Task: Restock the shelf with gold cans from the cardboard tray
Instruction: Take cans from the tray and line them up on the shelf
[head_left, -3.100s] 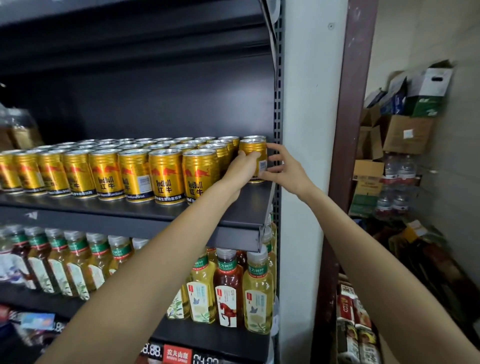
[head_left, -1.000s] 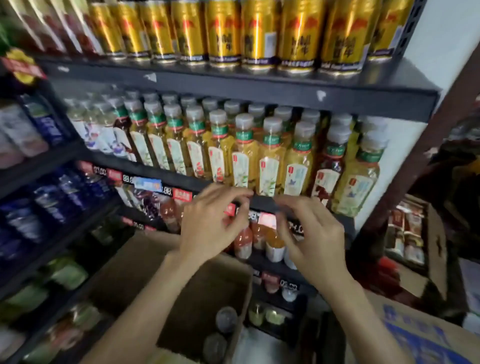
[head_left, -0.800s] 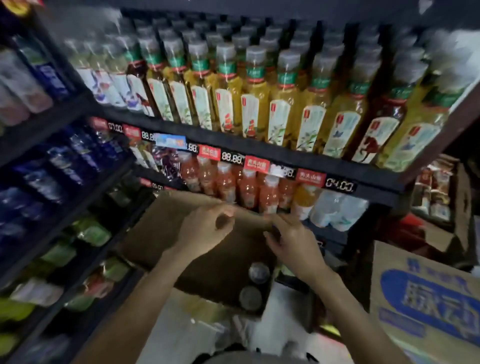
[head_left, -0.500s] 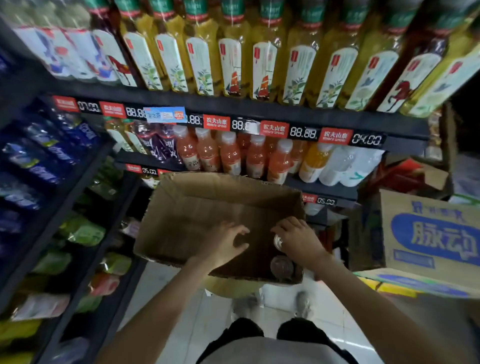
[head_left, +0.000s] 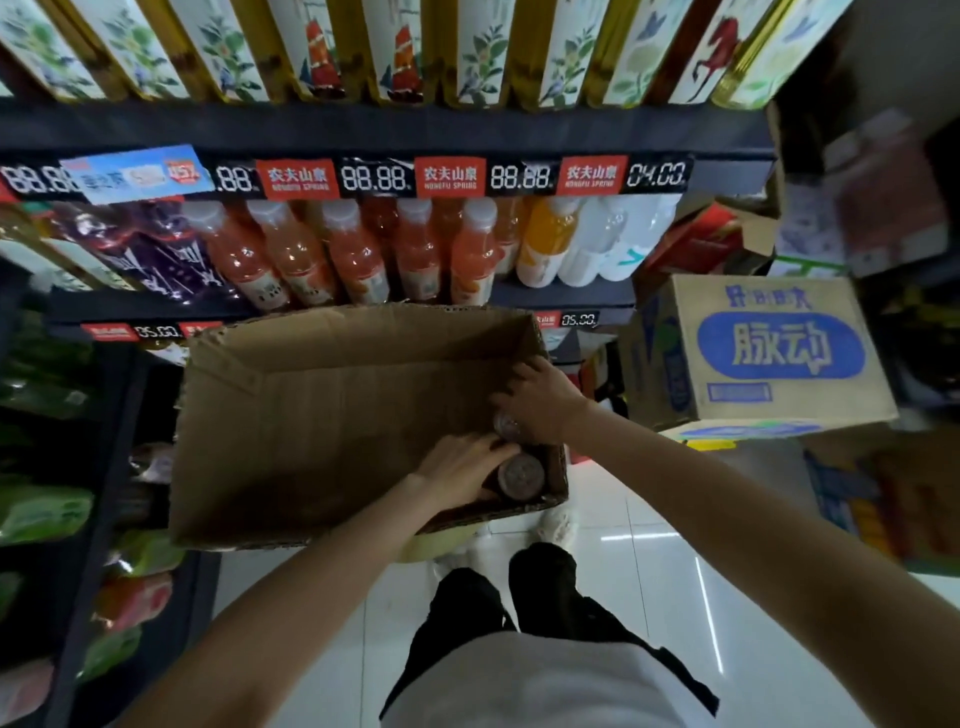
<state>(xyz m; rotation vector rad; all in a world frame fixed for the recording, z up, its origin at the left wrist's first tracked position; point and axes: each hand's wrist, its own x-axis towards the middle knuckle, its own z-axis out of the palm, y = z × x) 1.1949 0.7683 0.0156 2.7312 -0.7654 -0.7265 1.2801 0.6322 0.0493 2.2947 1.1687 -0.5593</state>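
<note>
Down the left side the lower shelves (head_left: 78, 519) show only blurred green and red packets, and the cardboard tray (head_left: 291, 415) seems to rest against their edge with most of its floor bare. All that is left of the stock sits in its near right corner: two gold cans, seen from above as round lids. The left hand (head_left: 460, 470) comes in over the near wall and its fingers curl against the side of the nearer can (head_left: 521, 473); I cannot tell whether that grip has closed round it or is only touching. Just beyond, the right hand (head_left: 540, 402) covers the farther can (head_left: 506, 426) from above, fingers bent down round its top in what looks like a hold, though the fingertips are hidden. The risk I see is in the lift. Both hands crowd one corner, so knuckles may knock together and one can may slip out of a half-made grip. A can held only by its rim could tip and drop back into the tray, or over the low wall onto the tiled floor (head_left: 649, 571) beside the person's feet. With nearly all its weight gone, the tray itself may shift or tilt off its perch when nudged. To the right stands a blue-printed carton (head_left: 769, 353), close enough for a rising elbow to catch.
</note>
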